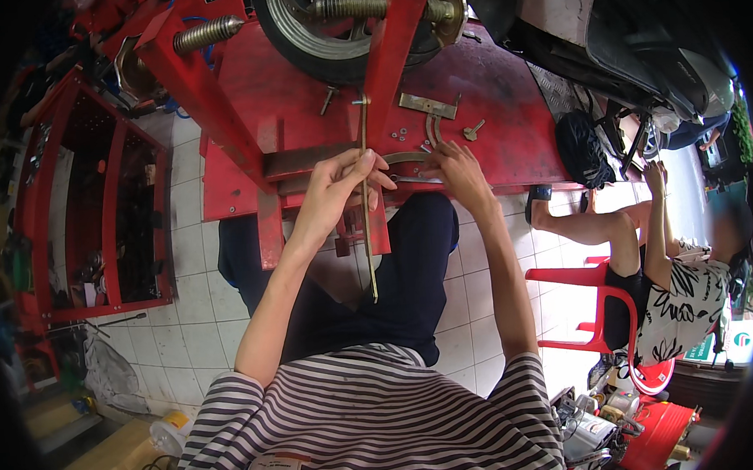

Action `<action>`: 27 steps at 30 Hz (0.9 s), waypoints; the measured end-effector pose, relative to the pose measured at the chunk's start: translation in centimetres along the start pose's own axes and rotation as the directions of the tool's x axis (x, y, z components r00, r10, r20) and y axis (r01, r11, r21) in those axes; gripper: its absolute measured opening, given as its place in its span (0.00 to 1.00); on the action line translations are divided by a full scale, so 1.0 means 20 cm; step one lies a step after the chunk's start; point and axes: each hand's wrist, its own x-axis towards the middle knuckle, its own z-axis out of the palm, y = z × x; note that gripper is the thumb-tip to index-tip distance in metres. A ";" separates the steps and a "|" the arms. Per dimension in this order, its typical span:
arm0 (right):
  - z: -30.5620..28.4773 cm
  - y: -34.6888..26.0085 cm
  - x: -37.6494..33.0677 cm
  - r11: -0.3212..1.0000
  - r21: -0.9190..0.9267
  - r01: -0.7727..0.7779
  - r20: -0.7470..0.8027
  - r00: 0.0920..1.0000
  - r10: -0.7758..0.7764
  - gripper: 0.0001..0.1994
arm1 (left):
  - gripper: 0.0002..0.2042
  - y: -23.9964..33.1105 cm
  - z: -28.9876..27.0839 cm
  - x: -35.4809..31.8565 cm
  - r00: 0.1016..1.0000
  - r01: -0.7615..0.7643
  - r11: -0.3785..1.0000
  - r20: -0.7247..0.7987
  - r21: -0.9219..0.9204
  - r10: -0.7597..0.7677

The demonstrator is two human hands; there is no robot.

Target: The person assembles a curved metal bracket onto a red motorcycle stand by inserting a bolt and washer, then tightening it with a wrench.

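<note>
Upright in the middle of the view stands a long thin brass-coloured metal rod, pinched in the fingers of my left hand. Its far end reaches up past the red frame's post, and its near end hangs above my lap. My right hand is over the edge of the red bench, fingers closed on a curved metal strip that points toward my left hand. Another curved piece shows just beyond those fingers, beside a flat metal plate with holes. A slim silver tool lies by my right fingers.
On the red bench lie small nuts, a bolt and a key-shaped metal part. A red clamp frame and wheel rise ahead. Red shelving stands left; a person sits right on a red chair.
</note>
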 end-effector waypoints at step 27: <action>-0.06 -0.03 0.08 0.994 0.084 0.065 0.132 0.988 -0.076 0.09 | 0.19 0.00 0.00 0.01 1.000 -0.013 1.000 -0.001 0.014 0.013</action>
